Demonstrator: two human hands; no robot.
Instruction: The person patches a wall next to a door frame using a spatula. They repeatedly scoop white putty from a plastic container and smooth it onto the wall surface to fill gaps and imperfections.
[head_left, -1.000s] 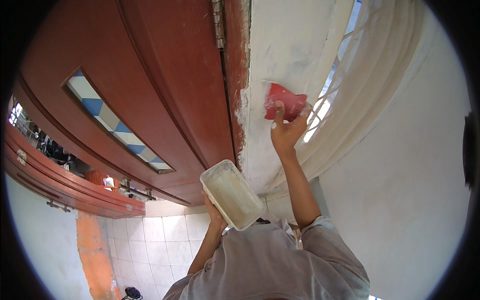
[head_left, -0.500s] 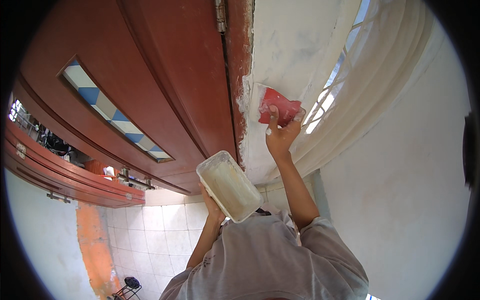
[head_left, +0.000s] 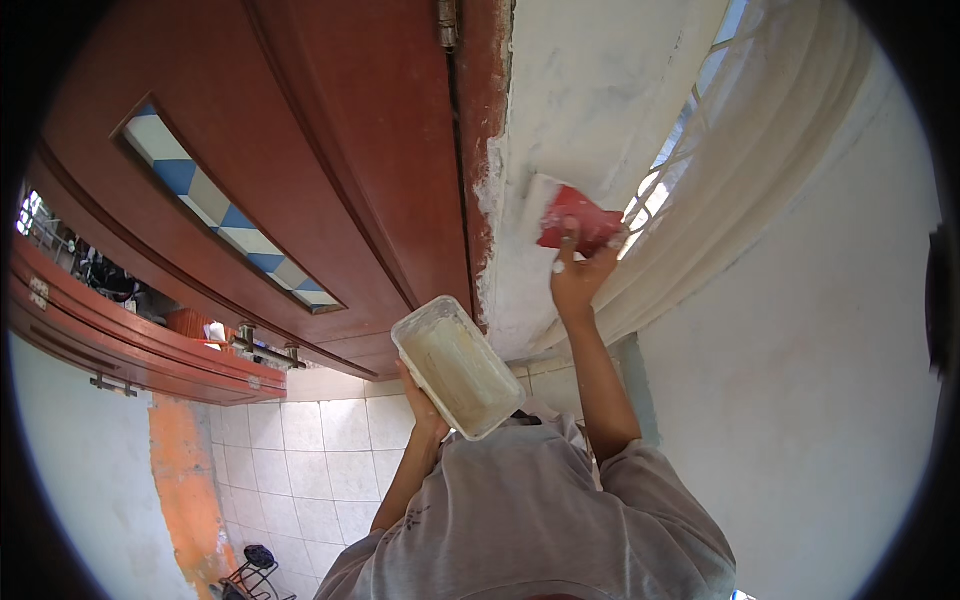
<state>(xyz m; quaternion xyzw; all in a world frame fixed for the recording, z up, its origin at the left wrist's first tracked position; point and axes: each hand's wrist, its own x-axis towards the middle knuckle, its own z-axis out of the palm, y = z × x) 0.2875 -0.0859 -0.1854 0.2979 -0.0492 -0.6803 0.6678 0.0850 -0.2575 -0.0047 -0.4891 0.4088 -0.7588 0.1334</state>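
My right hand (head_left: 582, 270) grips a red putty scraper (head_left: 580, 218), thumb on its near face. The scraper's pale blade edge lies against the white wall strip (head_left: 570, 100) between the door frame and the curtain. Pale smears mark the scraper and my fingers. With my left hand (head_left: 425, 405) I hold a whitish rectangular plastic tub (head_left: 460, 370) in front of my chest, tilted so its inside shows. Pale residue coats its walls and bottom. Some of the left fingers are hidden behind the tub.
A red-brown wooden door (head_left: 340, 120) with a patterned glass panel fills the left, its frame (head_left: 482, 100) chipped beside the wall. At right a sheer curtain (head_left: 740, 200) hangs over a barred window. Below lie white floor tiles (head_left: 320, 460) and a dark metal-legged stool (head_left: 255, 575).
My right hand and the scraper have moved a little right and slightly downward along the wall. The tub in my left hand stays almost where it was.
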